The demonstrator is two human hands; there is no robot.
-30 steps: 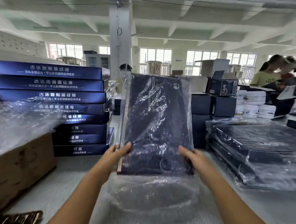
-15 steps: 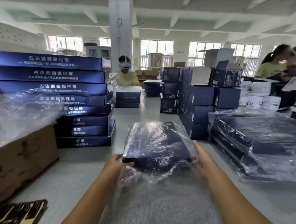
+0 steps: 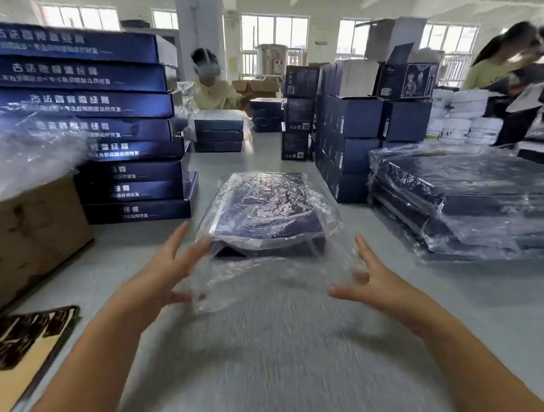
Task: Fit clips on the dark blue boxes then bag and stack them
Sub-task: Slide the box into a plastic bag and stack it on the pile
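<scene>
Left hand (image 3: 160, 276) fingers spread, tips touching the loose mouth of the clear bag (image 3: 269, 279); right hand (image 3: 369, 279) spread too, gripping nothing. Bagged dark blue box (image 3: 265, 215) lies flat mid-tabletop (image 3: 305, 363), between unbagged stack (image 3: 128, 170) left and bagged pile (image 3: 474, 206) right. Bagging looks done; next: fold the flap, lift onto the right pile.

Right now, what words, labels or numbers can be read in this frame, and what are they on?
"古法": seemingly the start of the large white line on the sides of the stacked dark blue boxes. The rest of that line and the small line beneath are too blurred to read.
Small upright boxes: white marks, too small to read.
Bagged box: no legible print through the plastic.
Brown carton: nothing readable.
</scene>
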